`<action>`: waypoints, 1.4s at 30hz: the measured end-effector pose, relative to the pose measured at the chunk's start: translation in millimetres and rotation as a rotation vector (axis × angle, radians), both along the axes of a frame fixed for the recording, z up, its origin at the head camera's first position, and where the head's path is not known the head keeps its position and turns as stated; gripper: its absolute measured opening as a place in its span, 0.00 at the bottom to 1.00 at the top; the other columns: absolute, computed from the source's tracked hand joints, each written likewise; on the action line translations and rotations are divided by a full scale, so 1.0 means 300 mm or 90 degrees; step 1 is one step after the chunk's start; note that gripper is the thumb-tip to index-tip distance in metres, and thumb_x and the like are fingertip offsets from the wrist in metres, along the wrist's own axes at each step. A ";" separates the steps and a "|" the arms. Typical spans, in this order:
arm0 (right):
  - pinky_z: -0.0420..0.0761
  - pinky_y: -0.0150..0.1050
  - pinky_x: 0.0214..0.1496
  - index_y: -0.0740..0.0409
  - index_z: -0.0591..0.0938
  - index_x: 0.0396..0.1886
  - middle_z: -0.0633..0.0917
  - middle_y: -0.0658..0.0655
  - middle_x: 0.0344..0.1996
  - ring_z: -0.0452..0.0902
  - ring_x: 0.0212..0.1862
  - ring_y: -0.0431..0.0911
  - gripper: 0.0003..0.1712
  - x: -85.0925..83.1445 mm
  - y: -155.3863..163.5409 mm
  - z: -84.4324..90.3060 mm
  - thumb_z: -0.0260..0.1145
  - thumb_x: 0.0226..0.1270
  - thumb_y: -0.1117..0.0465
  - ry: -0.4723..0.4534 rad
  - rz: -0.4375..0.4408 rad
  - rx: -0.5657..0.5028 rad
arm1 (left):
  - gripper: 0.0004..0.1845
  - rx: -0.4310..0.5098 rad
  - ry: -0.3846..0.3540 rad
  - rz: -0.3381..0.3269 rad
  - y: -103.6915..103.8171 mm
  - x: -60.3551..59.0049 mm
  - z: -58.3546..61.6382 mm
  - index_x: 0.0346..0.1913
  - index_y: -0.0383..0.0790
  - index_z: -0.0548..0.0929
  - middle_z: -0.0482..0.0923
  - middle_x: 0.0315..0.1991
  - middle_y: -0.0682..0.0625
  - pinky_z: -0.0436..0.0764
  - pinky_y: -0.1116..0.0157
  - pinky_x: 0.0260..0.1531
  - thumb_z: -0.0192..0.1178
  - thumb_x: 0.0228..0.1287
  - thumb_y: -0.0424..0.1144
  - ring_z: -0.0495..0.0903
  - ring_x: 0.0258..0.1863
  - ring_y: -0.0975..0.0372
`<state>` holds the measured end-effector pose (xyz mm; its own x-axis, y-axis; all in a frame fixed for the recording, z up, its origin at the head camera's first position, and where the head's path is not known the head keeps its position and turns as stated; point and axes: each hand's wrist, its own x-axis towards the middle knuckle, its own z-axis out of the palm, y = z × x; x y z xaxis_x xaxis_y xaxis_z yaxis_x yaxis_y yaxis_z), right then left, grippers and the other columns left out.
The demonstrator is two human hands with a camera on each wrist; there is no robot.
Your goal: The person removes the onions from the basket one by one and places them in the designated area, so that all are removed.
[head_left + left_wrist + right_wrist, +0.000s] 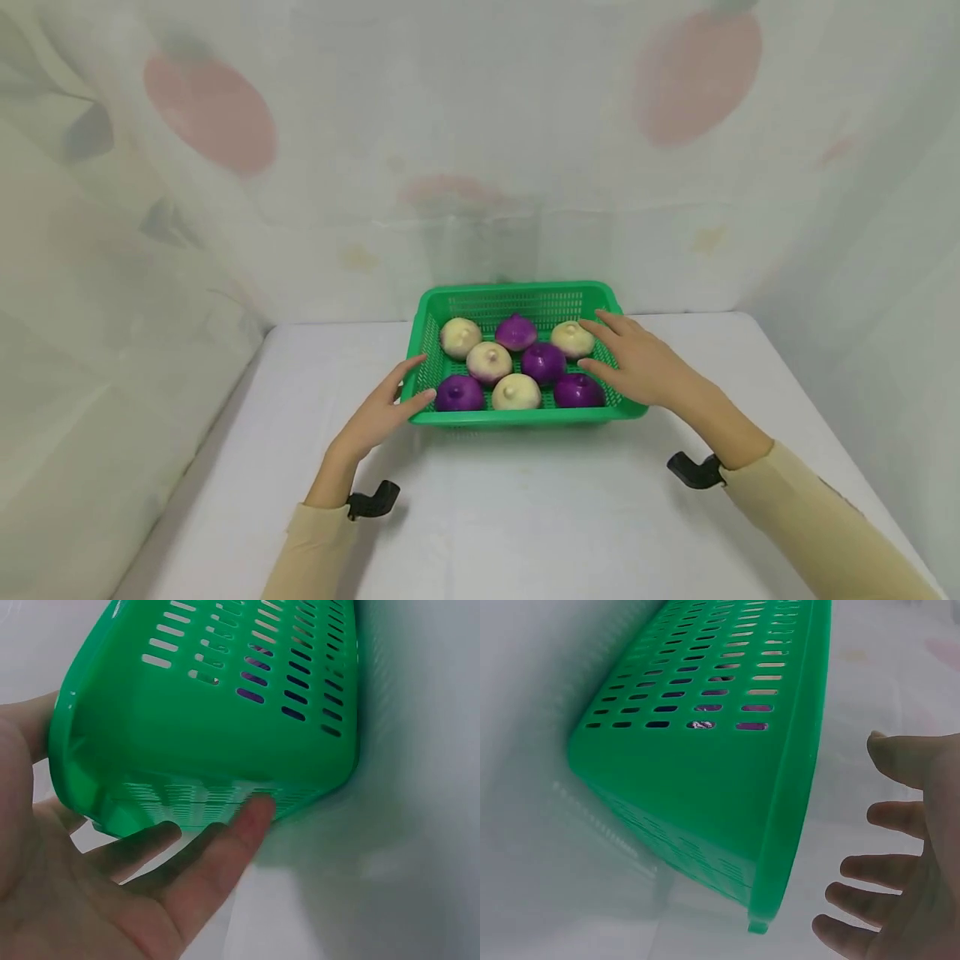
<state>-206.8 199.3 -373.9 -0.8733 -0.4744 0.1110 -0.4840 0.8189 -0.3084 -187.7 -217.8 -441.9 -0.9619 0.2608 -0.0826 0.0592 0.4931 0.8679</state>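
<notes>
A green slotted plastic basket (517,419) sits on the white table with several turnip-like vegetables inside. Some are glossy purple, like the turnip (543,364) near the middle; others show a cream-white side with a pointed nub, like the turnip (517,392) at the front. My left hand (381,417) is at the basket's left end, thumb over the rim near the front corner, other fingers loosely extended along the outer end wall (202,799). Over the right rim hovers my right hand (637,360), fingers spread; the right wrist view shows a gap between its fingertips and the rim (799,787).
The white-covered table (525,508) extends in front of the basket and to both sides. Pale curtains with faded fruit prints (210,112) hang behind and at the sides. A black wrist mount (373,500) is strapped on each arm.
</notes>
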 end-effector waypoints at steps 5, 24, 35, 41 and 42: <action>0.66 0.69 0.66 0.57 0.66 0.77 0.61 0.69 0.76 0.56 0.75 0.67 0.40 -0.018 -0.027 0.005 0.59 0.76 0.39 -0.028 0.002 -0.018 | 0.40 0.021 -0.003 0.008 0.001 0.004 -0.009 0.78 0.63 0.60 0.50 0.80 0.50 0.62 0.33 0.64 0.62 0.68 0.63 0.57 0.74 0.36; 0.66 0.66 0.67 0.60 0.66 0.76 0.66 0.66 0.74 0.60 0.74 0.65 0.41 -0.090 -0.146 -0.035 0.63 0.74 0.41 -0.076 0.027 -0.086 | 0.39 0.055 -0.030 0.017 -0.001 -0.004 -0.021 0.75 0.64 0.61 0.59 0.76 0.51 0.72 0.42 0.59 0.67 0.65 0.60 0.70 0.68 0.46; 0.70 0.61 0.67 0.60 0.70 0.74 0.71 0.65 0.70 0.65 0.71 0.61 0.38 -0.121 -0.178 -0.086 0.64 0.74 0.43 -0.100 0.039 -0.088 | 0.40 0.051 -0.047 0.010 -0.004 -0.001 -0.011 0.75 0.64 0.59 0.61 0.75 0.48 0.71 0.42 0.60 0.67 0.65 0.60 0.69 0.68 0.47; 0.67 0.61 0.69 0.61 0.70 0.73 0.72 0.65 0.70 0.61 0.73 0.61 0.38 -0.143 -0.198 -0.105 0.65 0.73 0.45 -0.126 0.039 -0.092 | 0.40 0.054 -0.049 0.009 -0.001 -0.002 -0.013 0.75 0.65 0.59 0.59 0.76 0.48 0.71 0.41 0.60 0.67 0.65 0.61 0.68 0.70 0.45; 0.67 0.61 0.69 0.62 0.70 0.73 0.73 0.65 0.70 0.62 0.73 0.62 0.38 -0.146 -0.202 -0.107 0.66 0.73 0.45 -0.130 0.041 -0.092 | 0.40 0.055 -0.049 0.011 -0.001 -0.002 -0.013 0.75 0.65 0.59 0.59 0.76 0.48 0.71 0.41 0.60 0.67 0.65 0.61 0.68 0.70 0.45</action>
<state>-250.7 138.8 -406.0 -0.8534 -0.5212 0.0065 -0.4494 0.7292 -0.5160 -188.3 -218.1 -445.7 -0.9581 0.2534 -0.1338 -0.0169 0.4162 0.9091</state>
